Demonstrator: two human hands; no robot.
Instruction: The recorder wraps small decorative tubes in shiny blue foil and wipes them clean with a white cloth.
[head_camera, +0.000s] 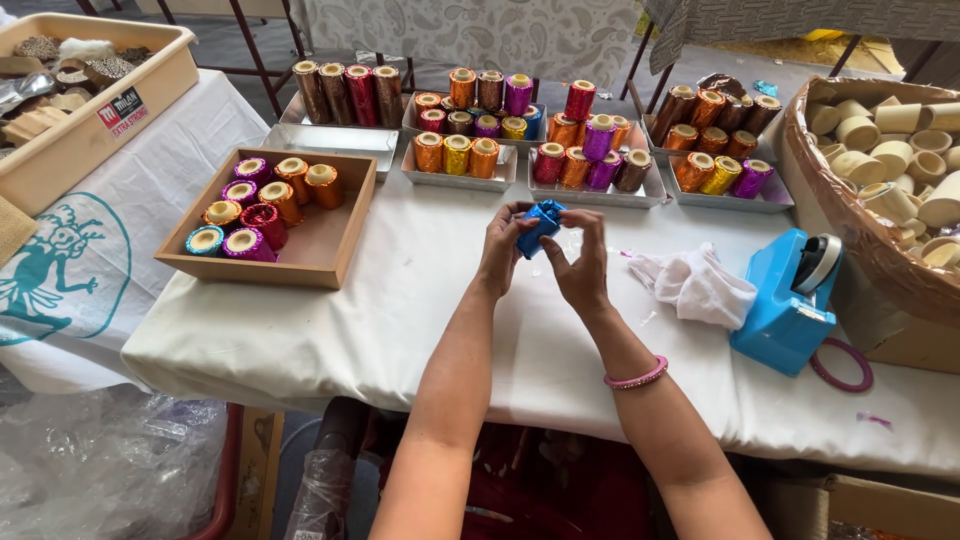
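Note:
A small cylinder wrapped in shiny blue foil (541, 223) is held over the white table between both hands. My left hand (504, 243) grips its left side with fingers curled around it. My right hand (579, 262) pinches its right edge with thumb and fingers; a pink bangle sits on that wrist. Just beyond the hands stand metal trays (583, 194) of foil-wrapped cylinders in orange, pink, purple and gold.
A wooden box (330, 243) with several wrapped cylinders lies at left. A blue tape dispenser (788, 312) and crumpled white cloth (697, 285) sit at right. A basket (846, 215) of bare cream cylinders is at far right. A beige crate (97, 122) stands at far left.

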